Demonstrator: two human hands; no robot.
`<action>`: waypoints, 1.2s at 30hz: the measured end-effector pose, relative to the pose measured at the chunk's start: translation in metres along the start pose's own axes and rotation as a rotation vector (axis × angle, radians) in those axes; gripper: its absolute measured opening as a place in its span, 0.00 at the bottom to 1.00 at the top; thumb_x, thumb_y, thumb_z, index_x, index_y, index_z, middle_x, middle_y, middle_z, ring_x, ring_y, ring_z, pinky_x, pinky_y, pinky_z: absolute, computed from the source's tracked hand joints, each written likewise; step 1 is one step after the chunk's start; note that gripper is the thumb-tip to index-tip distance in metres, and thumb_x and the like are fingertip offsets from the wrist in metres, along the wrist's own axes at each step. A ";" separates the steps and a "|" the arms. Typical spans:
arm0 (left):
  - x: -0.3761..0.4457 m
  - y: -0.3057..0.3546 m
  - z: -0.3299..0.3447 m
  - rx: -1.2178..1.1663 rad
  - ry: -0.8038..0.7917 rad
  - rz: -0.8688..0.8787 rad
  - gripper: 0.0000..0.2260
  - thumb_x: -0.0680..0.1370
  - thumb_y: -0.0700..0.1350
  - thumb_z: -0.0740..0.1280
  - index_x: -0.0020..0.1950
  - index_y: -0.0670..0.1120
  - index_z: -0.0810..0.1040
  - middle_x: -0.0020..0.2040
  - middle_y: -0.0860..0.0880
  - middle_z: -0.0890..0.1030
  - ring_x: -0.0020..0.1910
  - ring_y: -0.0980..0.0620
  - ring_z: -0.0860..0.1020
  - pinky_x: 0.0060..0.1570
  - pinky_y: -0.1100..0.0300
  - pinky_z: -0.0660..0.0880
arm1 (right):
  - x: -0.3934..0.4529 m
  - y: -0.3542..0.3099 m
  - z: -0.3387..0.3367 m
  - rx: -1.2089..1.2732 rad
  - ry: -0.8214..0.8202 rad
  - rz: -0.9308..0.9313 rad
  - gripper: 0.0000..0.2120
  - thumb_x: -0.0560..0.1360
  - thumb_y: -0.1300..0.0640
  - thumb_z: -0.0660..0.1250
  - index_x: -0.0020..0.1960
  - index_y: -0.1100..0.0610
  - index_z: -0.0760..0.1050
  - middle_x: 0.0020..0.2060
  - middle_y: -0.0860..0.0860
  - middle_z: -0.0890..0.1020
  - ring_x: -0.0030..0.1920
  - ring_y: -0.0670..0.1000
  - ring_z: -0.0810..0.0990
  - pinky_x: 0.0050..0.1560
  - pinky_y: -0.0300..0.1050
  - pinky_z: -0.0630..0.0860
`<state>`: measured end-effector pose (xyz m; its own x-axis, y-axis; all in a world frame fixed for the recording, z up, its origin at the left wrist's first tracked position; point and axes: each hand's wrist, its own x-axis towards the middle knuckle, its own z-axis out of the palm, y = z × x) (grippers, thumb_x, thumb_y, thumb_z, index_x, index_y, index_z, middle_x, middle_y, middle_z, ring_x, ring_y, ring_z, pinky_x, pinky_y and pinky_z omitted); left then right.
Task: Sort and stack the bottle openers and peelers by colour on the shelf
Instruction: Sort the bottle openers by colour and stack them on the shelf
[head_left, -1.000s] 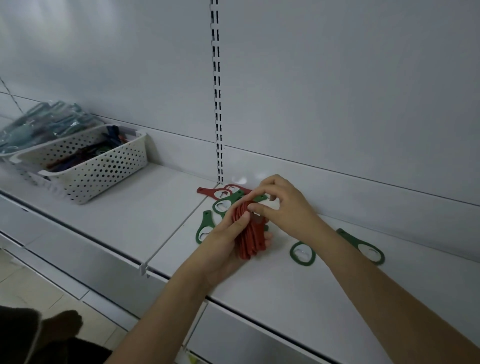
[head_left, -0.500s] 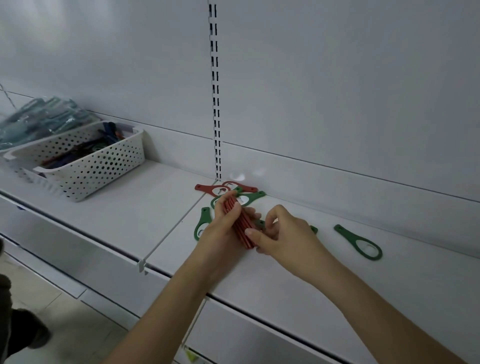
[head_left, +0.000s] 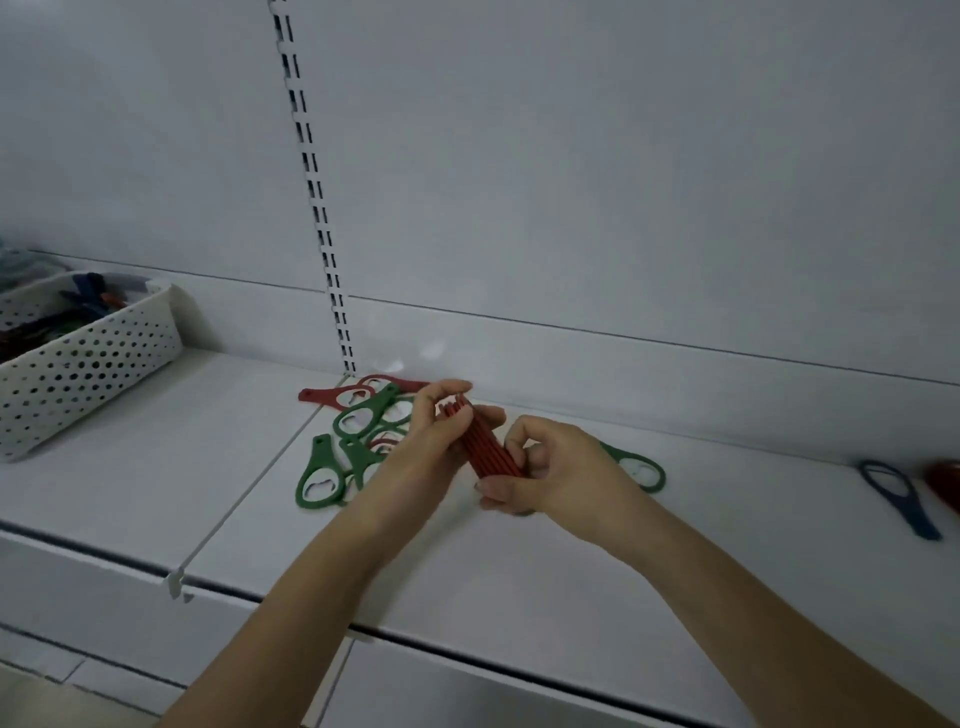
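Two hands hold one stack of red bottle openers (head_left: 488, 447) on edge above the shelf (head_left: 519, 561): the left hand (head_left: 415, 457) curls its fingers round the far end, and the right hand (head_left: 550, 473) pinches the near end between thumb and curled fingers. At least four green bottle openers (head_left: 319, 475) and two red ones (head_left: 332, 397) lie loose in a pile just left of the hands, with one green opener (head_left: 641, 467) just behind the right hand. One blue opener (head_left: 893, 496) and one red item (head_left: 945, 480) cut by the frame edge lie well apart to the right, and one white perforated basket (head_left: 78, 364) of mixed tools stands far left.
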<state>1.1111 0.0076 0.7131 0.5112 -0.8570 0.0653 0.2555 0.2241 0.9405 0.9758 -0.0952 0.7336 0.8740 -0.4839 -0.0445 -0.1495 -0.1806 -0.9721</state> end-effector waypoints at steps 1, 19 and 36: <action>0.008 -0.002 0.008 0.036 -0.014 -0.005 0.14 0.75 0.49 0.64 0.60 0.51 0.71 0.49 0.44 0.84 0.48 0.45 0.80 0.50 0.55 0.77 | -0.007 0.002 -0.011 0.004 0.029 0.014 0.17 0.70 0.66 0.76 0.40 0.59 0.66 0.44 0.59 0.85 0.42 0.57 0.87 0.47 0.49 0.83; 0.063 -0.118 0.225 1.335 -0.461 0.474 0.17 0.79 0.49 0.61 0.65 0.44 0.76 0.61 0.44 0.75 0.62 0.42 0.74 0.69 0.47 0.64 | -0.194 0.059 -0.247 -0.179 0.986 0.214 0.16 0.69 0.59 0.77 0.39 0.57 0.68 0.38 0.51 0.86 0.37 0.49 0.85 0.43 0.40 0.81; 0.087 -0.151 0.227 1.528 -0.296 0.405 0.29 0.73 0.62 0.54 0.64 0.47 0.78 0.60 0.41 0.77 0.59 0.38 0.75 0.59 0.42 0.71 | -0.137 0.049 -0.320 -1.331 0.733 0.714 0.06 0.74 0.60 0.67 0.46 0.56 0.70 0.50 0.54 0.79 0.50 0.55 0.79 0.39 0.43 0.66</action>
<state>0.9307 -0.2064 0.6521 0.1227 -0.9553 0.2690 -0.9618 -0.0475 0.2697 0.7006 -0.3118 0.7656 0.1350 -0.9834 0.1215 -0.9894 -0.1272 0.0693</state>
